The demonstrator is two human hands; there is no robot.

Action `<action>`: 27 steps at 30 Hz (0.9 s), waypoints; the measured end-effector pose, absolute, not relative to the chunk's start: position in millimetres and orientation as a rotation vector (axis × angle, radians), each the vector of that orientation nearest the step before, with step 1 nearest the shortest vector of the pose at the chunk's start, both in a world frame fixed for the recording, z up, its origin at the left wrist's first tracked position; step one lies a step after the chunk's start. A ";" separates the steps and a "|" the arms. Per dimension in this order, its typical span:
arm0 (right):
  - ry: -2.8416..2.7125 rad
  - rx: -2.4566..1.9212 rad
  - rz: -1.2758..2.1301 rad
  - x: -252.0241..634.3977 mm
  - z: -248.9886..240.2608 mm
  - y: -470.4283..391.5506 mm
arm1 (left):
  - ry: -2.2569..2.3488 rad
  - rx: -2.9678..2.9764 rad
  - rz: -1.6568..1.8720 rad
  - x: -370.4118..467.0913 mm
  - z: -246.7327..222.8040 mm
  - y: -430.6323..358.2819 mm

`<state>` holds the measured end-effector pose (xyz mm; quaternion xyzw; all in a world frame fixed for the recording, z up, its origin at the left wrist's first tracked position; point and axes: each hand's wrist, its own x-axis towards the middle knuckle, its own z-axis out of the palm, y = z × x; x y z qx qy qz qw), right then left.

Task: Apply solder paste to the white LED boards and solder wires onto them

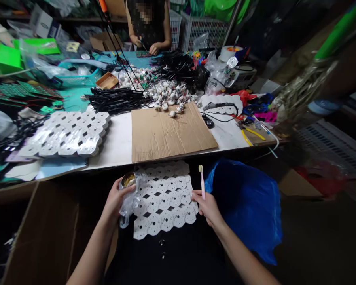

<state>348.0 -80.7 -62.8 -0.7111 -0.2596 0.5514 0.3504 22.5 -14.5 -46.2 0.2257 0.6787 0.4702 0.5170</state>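
left hand [114, 200] clasps a small round tin [128, 180] wrapped in clear plastic; right hand [207, 206] pinches a pink toothbrush [202, 182] upright, bristles on top. between the hands — a white panel of hexagonal boards [163, 202] lying on the lap. beyond: cardboard sheet [169, 130] on the table edge, a second white panel [68, 134] to its left — blue bag [249, 202] at right.

Table [118, 138] was lit bright from overhead w/ glare on white panels [68, 132]; my lap & floor stayed dim. Right edge smeared, wide-angle bent the corners; far face pixelated.
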 end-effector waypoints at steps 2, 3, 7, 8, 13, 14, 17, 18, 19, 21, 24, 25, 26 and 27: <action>-0.657 -1.789 1.517 345.8 -60.5 -79.4 | 1.634 0.555 1.135 14.8 -51.4 -20.2; -0.654 -1.763 1.566 344.1 -59.2 -79.6 | 1.636 0.558 1.129 11.3 -53.2 -23.5; -0.684 -1.672 1.680 331.8 -52.0 -87.3 | 1.661 0.531 1.118 1.3 -53.2 -41.0; -0.720 -1.645 1.673 327.7 -49.2 -90.7 | 1.667 0.523 1.124 -1.0 -51.5 -46.0; -1.045 -1.455 1.499 317.6 -24.2 -93.1 | 1.568 0.516 1.190 -20.3 -38.8 -64.3; -1.085 -1.430 1.452 319.1 -17.9 -85.9 | 1.522 0.521 1.214 -25.5 -36.9 -65.2; -1.077 -1.405 1.312 327.1 -2.0 -41.4 | 1.472 0.550 1.292 -39.7 -37.9 -62.9; -1.029 -1.408 1.252 329.8 1.3 -19.8 | 1.505 0.566 1.306 -42.9 -40.7 -61.4; -0.960 -1.420 1.191 332.2 3.3 3.8 | 1.555 0.590 1.307 -44.8 -44.7 -59.9; -0.886 -1.468 1.108 335.7 3.9 52.8 | 1.669 0.680 1.268 -44.2 -54.2 -58.1; -0.886 -1.533 1.021 340.5 2.0 113.6 | 1.761 0.866 1.116 -33.4 -66.1 -56.9; -0.899 -1.556 0.993 342.6 2.1 126.9 | 1.766 0.914 1.077 -28.4 -68.3 -56.0; -0.910 -1.575 0.967 344.8 2.8 135.9 | 1.768 0.952 1.059 -23.5 -69.8 -54.7; -0.936 -1.598 0.921 346.8 4.0 140.3 | 1.769 0.984 1.055 -19.1 -70.6 -52.8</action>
